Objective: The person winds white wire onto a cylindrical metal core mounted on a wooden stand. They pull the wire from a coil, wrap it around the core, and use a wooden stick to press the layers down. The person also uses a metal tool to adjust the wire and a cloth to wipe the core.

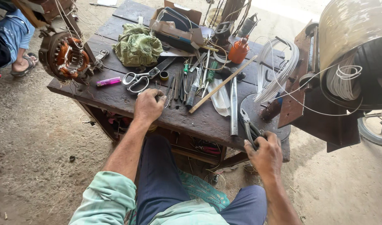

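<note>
— What do we have in our right hand point(263, 155)?

— A pair of pliers point(248, 128). Our fingers are curled shut around the handles, and the grey metal nose points up and away from the hand, over the near edge of the wooden table point(116, 100). The jaws look closed or nearly so; we cannot tell more than that.

— And our left hand point(148, 105)?

— It rests knuckles-up on the table top, fingers bent and pressed down at the near end of a row of thin dark metal tools point(177, 86). Whether it pinches one of them we cannot tell.

— What lies around the hands?

— Just beyond the left hand are scissors point(141, 77), and to its left a pink lighter point(108, 81). Between our hands a long wooden stick point(222, 84) runs slantwise, with a flat metal bar point(233, 106) just left of the pliers. Beyond the right hand loops of pale wire point(276, 68) fan out, with an orange oil can point(239, 51) farther off. Far beyond the left hand sit a crumpled green cloth point(137, 44) and a motor stator point(65, 56) with copper windings.
</note>
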A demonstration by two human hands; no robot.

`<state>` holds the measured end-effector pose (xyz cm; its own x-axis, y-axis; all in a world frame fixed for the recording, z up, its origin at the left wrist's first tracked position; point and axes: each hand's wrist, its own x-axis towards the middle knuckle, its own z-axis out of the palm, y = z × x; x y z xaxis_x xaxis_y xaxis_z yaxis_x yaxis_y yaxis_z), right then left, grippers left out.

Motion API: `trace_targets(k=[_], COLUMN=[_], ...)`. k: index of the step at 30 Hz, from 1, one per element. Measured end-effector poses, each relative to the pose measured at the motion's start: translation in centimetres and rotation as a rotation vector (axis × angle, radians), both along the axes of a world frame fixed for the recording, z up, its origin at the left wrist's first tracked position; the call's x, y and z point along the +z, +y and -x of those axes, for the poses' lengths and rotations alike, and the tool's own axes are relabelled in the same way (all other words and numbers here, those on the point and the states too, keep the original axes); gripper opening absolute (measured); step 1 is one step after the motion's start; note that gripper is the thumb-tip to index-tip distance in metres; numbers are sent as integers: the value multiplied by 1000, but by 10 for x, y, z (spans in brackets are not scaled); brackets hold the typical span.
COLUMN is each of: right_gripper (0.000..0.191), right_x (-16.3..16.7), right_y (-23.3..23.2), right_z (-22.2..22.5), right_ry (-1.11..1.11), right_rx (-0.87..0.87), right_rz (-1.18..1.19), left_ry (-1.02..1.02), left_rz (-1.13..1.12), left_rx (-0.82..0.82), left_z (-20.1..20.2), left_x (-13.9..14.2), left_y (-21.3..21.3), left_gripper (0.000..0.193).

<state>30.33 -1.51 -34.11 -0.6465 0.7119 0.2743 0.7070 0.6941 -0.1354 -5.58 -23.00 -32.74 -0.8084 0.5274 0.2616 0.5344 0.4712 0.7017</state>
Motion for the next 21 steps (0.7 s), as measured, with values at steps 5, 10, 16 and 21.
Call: trace_targets(k=[5, 10, 16, 21], right_gripper=[28, 31, 43, 30], right_x=[-9, -5, 46, 110], right_y=[11, 0, -38, -61], right_z=[-47, -102, -144, -166], right_ry=[457, 1053, 1296, 1469], right_rx=[-131, -99, 523, 762], right_rz=[688, 1244, 1333, 1020], left_ry=[-99, -129, -57, 253], left_rz=[41, 364, 572, -349], left_rx=[132, 74, 104, -86], left_z=[25, 38, 34, -31], left_x=[21, 29, 40, 95], left_y=[7, 12, 37, 48], left_gripper=[24, 35, 30, 21])
